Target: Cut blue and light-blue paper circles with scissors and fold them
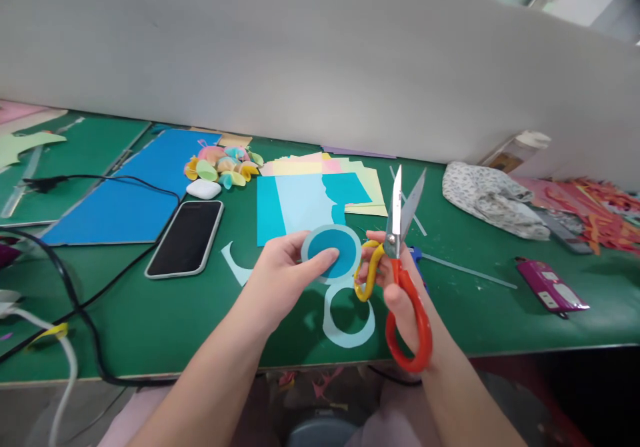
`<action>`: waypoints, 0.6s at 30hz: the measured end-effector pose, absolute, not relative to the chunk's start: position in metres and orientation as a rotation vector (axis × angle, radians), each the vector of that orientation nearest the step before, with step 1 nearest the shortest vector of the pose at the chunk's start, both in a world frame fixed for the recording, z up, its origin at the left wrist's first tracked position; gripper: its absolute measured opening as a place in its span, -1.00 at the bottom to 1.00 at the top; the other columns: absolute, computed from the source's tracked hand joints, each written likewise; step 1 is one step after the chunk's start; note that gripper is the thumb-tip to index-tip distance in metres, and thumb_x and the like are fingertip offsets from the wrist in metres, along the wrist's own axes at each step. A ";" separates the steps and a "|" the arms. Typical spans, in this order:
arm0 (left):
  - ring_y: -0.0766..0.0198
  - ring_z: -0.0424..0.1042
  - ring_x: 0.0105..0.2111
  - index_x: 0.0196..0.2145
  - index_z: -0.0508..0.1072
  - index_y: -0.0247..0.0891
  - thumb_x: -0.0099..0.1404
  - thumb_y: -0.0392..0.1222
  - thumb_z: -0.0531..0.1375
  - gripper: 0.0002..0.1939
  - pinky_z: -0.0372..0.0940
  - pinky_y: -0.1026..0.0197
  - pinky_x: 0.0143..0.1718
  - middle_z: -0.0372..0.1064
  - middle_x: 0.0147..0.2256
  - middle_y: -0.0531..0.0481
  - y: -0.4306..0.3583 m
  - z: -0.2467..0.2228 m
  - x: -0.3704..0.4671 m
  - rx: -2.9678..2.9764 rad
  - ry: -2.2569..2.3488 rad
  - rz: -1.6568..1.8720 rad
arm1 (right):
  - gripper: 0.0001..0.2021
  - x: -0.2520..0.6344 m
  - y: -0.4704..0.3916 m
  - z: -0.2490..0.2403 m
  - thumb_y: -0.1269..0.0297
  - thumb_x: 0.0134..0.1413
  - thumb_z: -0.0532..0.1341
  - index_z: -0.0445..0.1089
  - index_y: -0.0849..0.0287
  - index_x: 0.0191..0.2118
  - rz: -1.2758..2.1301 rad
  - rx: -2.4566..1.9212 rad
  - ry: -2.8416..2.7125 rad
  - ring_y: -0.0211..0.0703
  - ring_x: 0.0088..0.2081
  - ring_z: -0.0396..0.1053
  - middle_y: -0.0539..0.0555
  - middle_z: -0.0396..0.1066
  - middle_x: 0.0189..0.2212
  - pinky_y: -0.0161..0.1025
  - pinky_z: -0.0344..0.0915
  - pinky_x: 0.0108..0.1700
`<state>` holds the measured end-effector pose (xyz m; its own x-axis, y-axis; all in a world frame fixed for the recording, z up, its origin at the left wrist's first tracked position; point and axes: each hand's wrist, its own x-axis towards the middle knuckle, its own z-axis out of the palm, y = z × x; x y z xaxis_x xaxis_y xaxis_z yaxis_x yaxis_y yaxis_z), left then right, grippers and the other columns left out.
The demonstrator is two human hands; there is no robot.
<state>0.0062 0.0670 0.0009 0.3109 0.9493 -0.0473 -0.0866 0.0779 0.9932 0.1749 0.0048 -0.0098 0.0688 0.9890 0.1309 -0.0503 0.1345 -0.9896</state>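
My left hand [285, 270] pinches a round paper piece [331, 244], a teal disc with a pale blue border, thumb on top. My right hand [400, 294] has its fingers in the yellow and red handles of the scissors [395, 247]; the blades point up and stand slightly apart. Below the disc lies a pale blue paper ring [349, 339]. A curved pale blue scrap [234, 265] rests left of my left hand. Behind my hands, teal and light blue sheets [303, 200] overlap a fan of pastel papers [375, 190].
A phone [186, 239], a white case [203, 188], paper flowers [223, 164] and a blue board [125, 194] are on the left, with black cables [65, 280]. To the right are a patterned cloth [485, 197], a purple pouch [550, 284] and red-orange scraps [595, 210].
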 end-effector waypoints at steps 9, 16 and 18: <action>0.39 0.33 -0.50 -0.45 0.55 -0.24 0.06 -0.05 0.37 -0.79 0.26 0.34 -0.42 0.46 -0.50 0.07 0.071 -0.008 0.013 1.115 0.967 0.943 | -0.51 0.175 0.024 -0.033 0.01 -0.02 0.31 0.24 0.00 0.02 0.812 -1.448 -1.260 -0.16 -0.32 0.32 0.06 0.30 -0.20 -0.09 0.38 -0.19; 0.30 0.41 -0.44 -0.44 0.54 -0.26 0.00 0.01 0.38 -0.72 0.32 0.27 -0.39 0.51 -0.44 -0.02 0.080 -0.015 0.011 1.008 1.047 1.040 | -0.51 0.175 0.031 -0.060 0.10 -0.02 0.30 0.22 0.02 0.04 0.801 -1.449 -1.211 -0.05 -0.20 0.38 0.07 0.32 -0.22 -0.02 0.38 -0.13; 0.30 0.43 -0.43 -0.43 0.55 -0.25 -0.01 0.00 0.39 -0.72 0.34 0.28 -0.38 0.52 -0.41 -0.03 0.082 -0.017 0.009 0.999 1.028 1.051 | -0.46 0.175 0.030 -0.059 0.11 -0.01 0.29 0.13 -0.01 0.08 0.785 -1.425 -1.185 -0.08 -0.22 0.39 0.05 0.31 -0.23 -0.02 0.39 -0.13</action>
<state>0.0090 0.0822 -0.0167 0.1755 0.9706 -0.1651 -0.1873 0.1975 0.9622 0.1751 0.0303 -0.0593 0.2877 0.9478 0.1377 0.2429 0.0669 -0.9677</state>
